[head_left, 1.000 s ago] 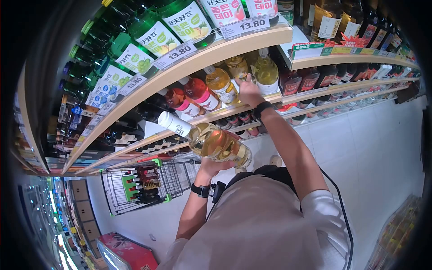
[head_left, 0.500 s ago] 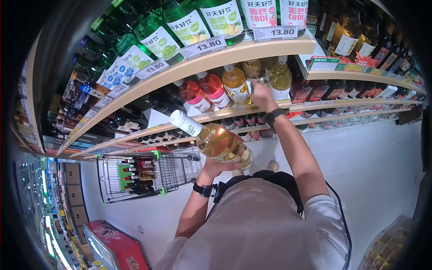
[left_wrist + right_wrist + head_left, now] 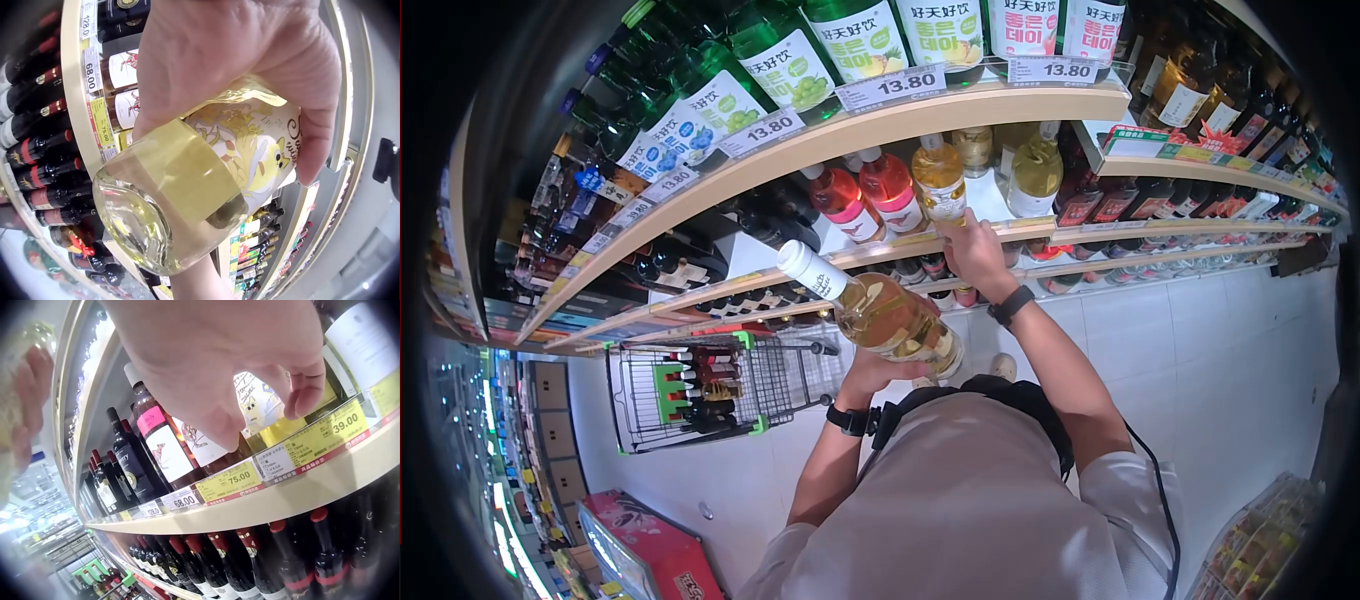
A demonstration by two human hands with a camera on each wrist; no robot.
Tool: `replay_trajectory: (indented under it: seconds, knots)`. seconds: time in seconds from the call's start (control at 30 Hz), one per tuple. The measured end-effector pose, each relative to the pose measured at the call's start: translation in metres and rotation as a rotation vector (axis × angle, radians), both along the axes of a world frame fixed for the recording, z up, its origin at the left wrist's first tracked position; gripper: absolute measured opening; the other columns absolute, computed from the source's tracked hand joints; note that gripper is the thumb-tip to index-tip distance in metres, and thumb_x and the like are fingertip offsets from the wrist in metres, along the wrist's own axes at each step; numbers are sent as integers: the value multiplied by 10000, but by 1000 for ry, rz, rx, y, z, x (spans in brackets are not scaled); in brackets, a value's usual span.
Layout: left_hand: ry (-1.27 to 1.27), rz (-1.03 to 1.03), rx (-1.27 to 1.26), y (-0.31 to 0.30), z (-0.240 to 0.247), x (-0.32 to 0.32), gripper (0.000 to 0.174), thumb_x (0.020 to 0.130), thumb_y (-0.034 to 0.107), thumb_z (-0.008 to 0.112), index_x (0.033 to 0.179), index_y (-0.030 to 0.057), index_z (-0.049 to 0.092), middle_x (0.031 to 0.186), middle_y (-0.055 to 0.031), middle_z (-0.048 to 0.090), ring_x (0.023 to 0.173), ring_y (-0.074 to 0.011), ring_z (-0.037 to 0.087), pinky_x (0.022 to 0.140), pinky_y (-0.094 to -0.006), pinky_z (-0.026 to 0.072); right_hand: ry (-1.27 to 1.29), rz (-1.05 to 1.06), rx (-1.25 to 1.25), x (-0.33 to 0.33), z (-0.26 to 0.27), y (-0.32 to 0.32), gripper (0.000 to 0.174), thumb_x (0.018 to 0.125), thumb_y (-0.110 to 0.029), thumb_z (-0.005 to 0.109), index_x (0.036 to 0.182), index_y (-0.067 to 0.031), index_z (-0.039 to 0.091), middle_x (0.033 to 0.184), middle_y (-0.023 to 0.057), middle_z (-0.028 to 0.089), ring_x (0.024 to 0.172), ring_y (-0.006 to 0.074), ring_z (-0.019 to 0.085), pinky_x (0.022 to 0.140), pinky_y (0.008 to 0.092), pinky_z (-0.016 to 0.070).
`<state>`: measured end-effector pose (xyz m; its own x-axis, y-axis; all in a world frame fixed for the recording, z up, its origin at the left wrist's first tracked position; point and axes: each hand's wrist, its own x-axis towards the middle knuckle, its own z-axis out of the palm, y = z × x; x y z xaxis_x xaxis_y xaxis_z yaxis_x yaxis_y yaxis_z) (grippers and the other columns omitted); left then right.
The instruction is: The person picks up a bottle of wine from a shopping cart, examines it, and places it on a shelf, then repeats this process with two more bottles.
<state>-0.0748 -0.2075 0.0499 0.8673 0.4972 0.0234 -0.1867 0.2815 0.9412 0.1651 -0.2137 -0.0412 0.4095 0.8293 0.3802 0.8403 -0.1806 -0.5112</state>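
My left hand (image 3: 878, 370) grips a clear wine bottle (image 3: 890, 315) of pale yellow wine round its lower body. Its white-capped neck tilts toward the shelf, and a cat drawing on its label (image 3: 256, 150) shows in the left wrist view. At the front edge of the shelf is my right hand (image 3: 978, 255), fingers loosely bent and thumb apart. It overlaps the foot of an amber wine bottle (image 3: 940, 175), whose similar cat label (image 3: 256, 403) shows between thumb and fingers in the right wrist view.
Pink wine bottles (image 3: 890, 190) stand left of the amber one, a pale bottle (image 3: 1036, 175) to its right. The upper shelf board (image 3: 1040, 108), lined with green bottles, overhangs them. A shopping cart (image 3: 785, 385) holding bottles stands at left, near a red cabinet (image 3: 655, 545).
My right hand has drawn back from between the amber and pale bottles to the shelf's front edge. My left hand keeps holding its bottle.
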Motion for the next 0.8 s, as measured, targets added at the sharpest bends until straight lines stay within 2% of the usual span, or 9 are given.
replay_trajectory:
  seconds: [0.07,0.17,0.27,0.37,0.47,0.57,0.67,0.77,0.8]
  knots:
    - [-11,7,-12,3,0,-4,800,621,79,889,1319,71,499,1247,-84,583,1185,-211,556,1019,-379,476,-55,0,32,1,-13,8,436,761,-103,661,1190,-170,701,1109,316,636,770,415,593,755,483,498]
    - [-33,22,-28,7,2,-6,793,620,72,885,1313,68,500,1242,-90,585,1194,-224,554,1029,-389,471,-18,-12,-89,0,-8,15,337,825,-159,616,1146,-190,715,1078,253,586,900,398,583,796,472,491]
    - [-31,30,-30,9,7,-10,790,618,69,884,1309,65,501,1238,-94,587,1195,-230,554,1033,-394,469,-8,-51,-155,-2,13,16,347,807,-152,618,1135,-202,720,1079,238,596,929,391,595,812,479,478]
    - [-25,23,-18,13,5,-13,793,617,73,886,1309,61,499,1234,-96,588,1195,-232,555,1033,-395,468,-88,-104,-166,-1,14,24,354,789,-144,621,1122,-212,724,1069,229,606,964,383,603,831,485,464]
    - [-15,11,-9,16,3,-17,795,619,85,889,1309,56,497,1235,-95,586,1189,-229,557,1026,-390,471,-57,-90,-217,4,15,35,472,754,-109,641,1213,-211,691,1120,241,610,967,393,613,835,502,482]
    - [13,-19,-9,19,4,-21,797,618,91,891,1310,57,496,1237,-93,584,1181,-223,560,1022,-383,472,-49,-114,-158,6,13,46,360,776,-122,616,1106,-215,728,1070,232,607,1004,381,602,852,471,460]
    - [19,-19,-5,18,8,-23,790,625,114,896,1307,61,501,1236,-86,583,1174,-214,563,1012,-370,474,-70,-120,-175,13,7,57,373,790,-126,591,1129,-213,720,1100,237,609,1045,386,594,872,488,452]
    - [30,-7,-2,17,13,-24,788,632,128,899,1312,63,505,1244,-79,582,1171,-207,565,1008,-366,474,-17,-99,-255,18,15,64,501,839,-121,471,1288,-233,664,1289,297,565,1130,423,566,931,528,440]
    - [34,-5,0,17,16,-25,789,632,128,899,1312,63,505,1246,-78,582,1172,-206,564,1009,-366,474,22,-92,-273,18,21,66,503,859,-140,443,1308,-226,655,1335,288,550,1144,417,565,946,533,434]
